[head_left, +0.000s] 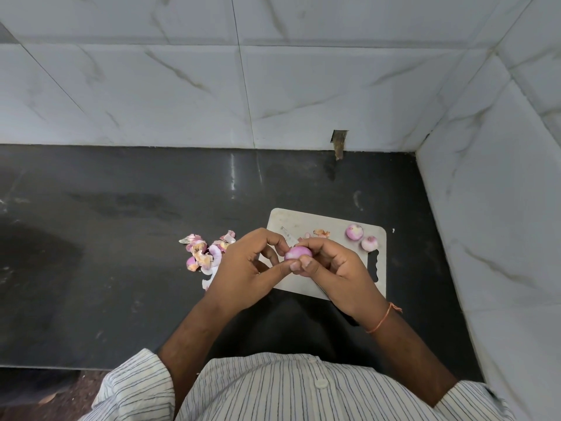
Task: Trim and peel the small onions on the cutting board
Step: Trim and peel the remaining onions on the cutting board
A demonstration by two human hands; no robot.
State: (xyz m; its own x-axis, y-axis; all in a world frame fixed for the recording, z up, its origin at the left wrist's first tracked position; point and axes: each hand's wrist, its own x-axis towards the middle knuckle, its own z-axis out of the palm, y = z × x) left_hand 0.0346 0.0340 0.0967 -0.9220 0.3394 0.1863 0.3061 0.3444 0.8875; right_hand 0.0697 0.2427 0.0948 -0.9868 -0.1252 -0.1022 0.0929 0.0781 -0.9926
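A small pink onion (298,253) is held above the grey cutting board (331,220), pinched between both hands. My left hand (246,268) grips it from the left with fingertips and thumb. My right hand (340,271) holds it from the right. A knife lies on the board under my hands: its blade tip (287,233) shows behind my left fingers, and the dark handle pokes out below my right wrist. Two peeled onions (354,231) (369,243) rest at the board's far right corner.
A pile of pink and tan onion skins (202,252) lies on the dark counter left of the board. A few skin scraps (320,233) sit on the board. White tiled walls close the back and the right side.
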